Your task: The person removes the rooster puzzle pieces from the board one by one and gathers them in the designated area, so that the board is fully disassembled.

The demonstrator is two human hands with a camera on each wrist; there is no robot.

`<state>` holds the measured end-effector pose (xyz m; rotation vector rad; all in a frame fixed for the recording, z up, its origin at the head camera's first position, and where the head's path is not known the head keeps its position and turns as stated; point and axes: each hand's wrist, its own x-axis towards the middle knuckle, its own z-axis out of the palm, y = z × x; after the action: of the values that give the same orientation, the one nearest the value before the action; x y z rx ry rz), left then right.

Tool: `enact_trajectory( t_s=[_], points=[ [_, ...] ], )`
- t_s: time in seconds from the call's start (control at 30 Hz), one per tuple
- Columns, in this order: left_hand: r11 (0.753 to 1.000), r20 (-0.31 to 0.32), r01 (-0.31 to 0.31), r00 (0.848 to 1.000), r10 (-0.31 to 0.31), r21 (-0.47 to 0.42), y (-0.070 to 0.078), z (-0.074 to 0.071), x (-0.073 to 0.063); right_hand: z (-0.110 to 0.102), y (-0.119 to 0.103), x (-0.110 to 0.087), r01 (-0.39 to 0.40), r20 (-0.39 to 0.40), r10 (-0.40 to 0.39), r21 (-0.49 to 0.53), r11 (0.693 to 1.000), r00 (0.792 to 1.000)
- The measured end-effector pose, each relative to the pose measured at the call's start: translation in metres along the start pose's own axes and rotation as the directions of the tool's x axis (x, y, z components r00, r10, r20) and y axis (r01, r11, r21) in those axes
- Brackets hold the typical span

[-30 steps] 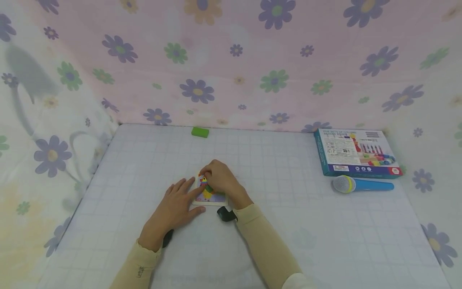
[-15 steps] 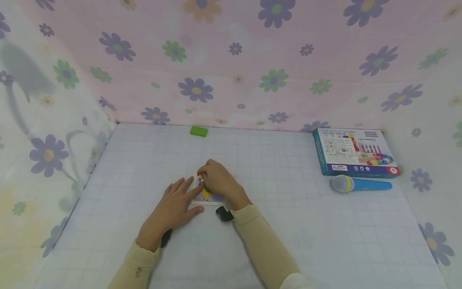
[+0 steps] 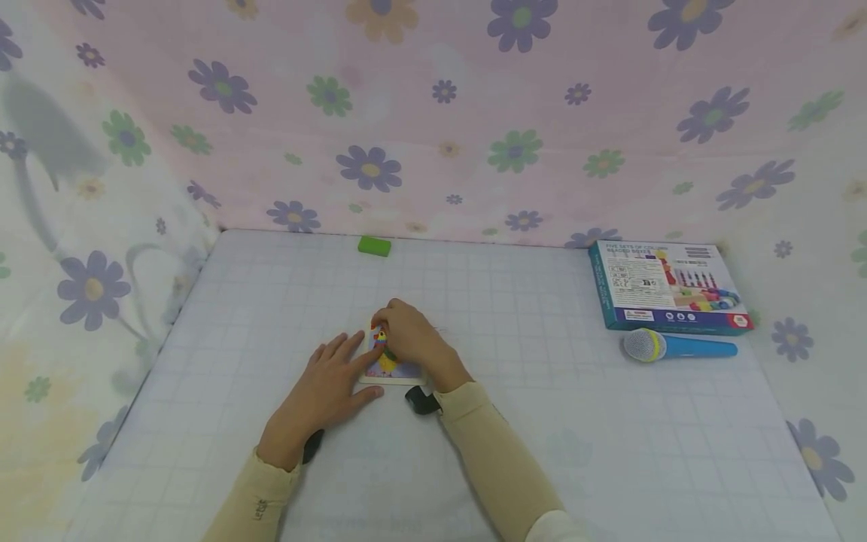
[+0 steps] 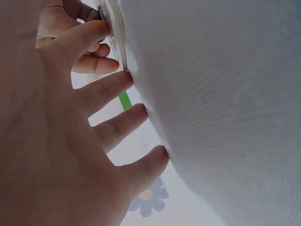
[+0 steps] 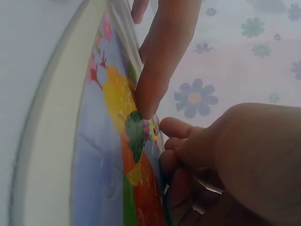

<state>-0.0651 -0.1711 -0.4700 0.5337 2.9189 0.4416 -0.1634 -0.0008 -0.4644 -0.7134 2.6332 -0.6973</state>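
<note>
Hands barely moved this past second. My left hand (image 3: 328, 388), fingers spread, index touching the picture board (image 3: 400, 372), seven o'clock in head view; right hand (image 3: 413, 335) curled at board's one o'clock, grip unclear. Likely mid-fitting.

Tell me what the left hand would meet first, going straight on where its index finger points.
Probably the right hand, whose bent fingers sit just ahead. The left hand's index finger rests on the picture board; how wide the gap is, I can't tell.
</note>
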Motion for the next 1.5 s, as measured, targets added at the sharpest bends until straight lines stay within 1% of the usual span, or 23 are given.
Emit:
enact_trajectory(
  t_s=[0.13, 0.4, 0.5, 0.67, 0.8, 0.9, 1.17, 1.3, 1.5],
  points=[
    [1.0, 0.005, 0.001, 1.0, -0.001, 0.004, 0.0, 0.0, 0.0, -0.001, -0.001, -0.001, -0.014, 0.017, 0.014, 0.021, 1.0, 1.0],
    [1.0, -0.002, 0.001, 1.0, -0.001, -0.003, 0.002, -0.003, -0.001, 0.0, -0.003, -0.003, -0.04, 0.007, 0.04, 0.059, 0.997, 0.999],
    [1.0, 0.0, 0.003, 1.0, -0.003, -0.004, 0.003, -0.004, -0.001, 0.003, -0.004, -0.004, -0.03, -0.004, 0.03, 0.066, 0.997, 1.0],
    [1.0, 0.0, 0.003, 1.0, -0.003, -0.015, 0.003, -0.004, -0.001, 0.004, -0.001, -0.004, -0.047, -0.052, 0.053, 0.112, 0.993, 0.997],
    [1.0, 0.003, 0.007, 1.0, -0.007, -0.019, 0.003, -0.003, -0.001, 0.002, 0.004, -0.006, -0.014, -0.085, 0.027, 0.144, 0.989, 0.996],
    [1.0, 0.004, 0.004, 1.0, -0.004, -0.012, 0.002, -0.002, -0.001, 0.003, 0.007, -0.007, 0.009, -0.089, 0.005, 0.149, 0.989, 0.996],
    [1.0, -0.011, -0.009, 1.0, 0.009, -0.006, 0.002, -0.003, -0.002, 0.002, 0.005, -0.006, 0.015, -0.045, -0.011, 0.094, 0.995, 0.999],
    [1.0, -0.009, -0.006, 1.0, 0.006, -0.01, 0.002, -0.004, -0.002, 0.002, 0.004, -0.005, 0.015, -0.052, -0.01, 0.09, 0.996, 0.999],
    [1.0, 0.006, 0.003, 1.0, -0.003, -0.013, 0.002, -0.003, -0.001, 0.003, 0.009, -0.005, 0.032, -0.085, -0.021, 0.129, 0.991, 0.996]
  ],
)
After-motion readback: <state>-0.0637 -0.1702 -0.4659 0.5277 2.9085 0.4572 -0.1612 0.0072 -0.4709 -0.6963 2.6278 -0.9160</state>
